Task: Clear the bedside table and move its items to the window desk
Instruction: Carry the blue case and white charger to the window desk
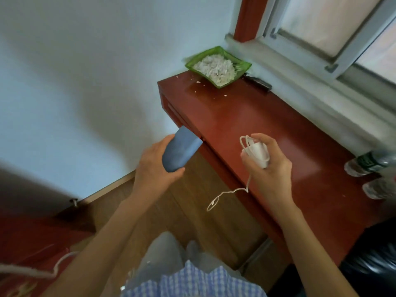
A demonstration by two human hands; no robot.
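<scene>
My left hand (153, 163) grips a flat blue oblong object (181, 150), held just left of the front edge of the red-brown window desk (242, 123). My right hand (271, 161) holds a white charger (258, 153) with its coiled white cable (227, 194). That hand hovers above the desk's front part, and the cable's loose end dangles below it over the desk edge.
A green square dish (217, 66) of white scraps sits at the desk's far corner, with crumbs around it. A dark flat object (258, 82) lies by the window sill. Two clear plastic bottles (370, 162) lie at the desk's right. A black bag (372, 260) is lower right. Wooden floor shows below.
</scene>
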